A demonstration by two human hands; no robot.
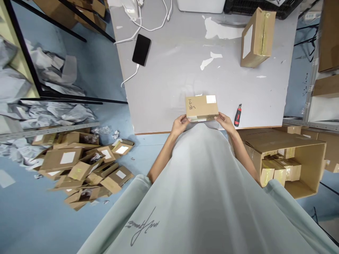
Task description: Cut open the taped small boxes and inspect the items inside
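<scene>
A small cardboard box is held between my two hands at the table's near edge. It carries a white label on its top right and handwritten marks on its left. My left hand grips the box's lower left corner, thumb and fingers pinched on it. At the lower right corner, my right hand grips the same box. A red and black box cutter lies on the table, a little right of my right hand. The underside of the box is hidden.
On the grey table lie a black phone with a white cable and a taller taped cardboard box. Opened boxes pile on the floor at left. A large open carton holding smaller boxes stands at right.
</scene>
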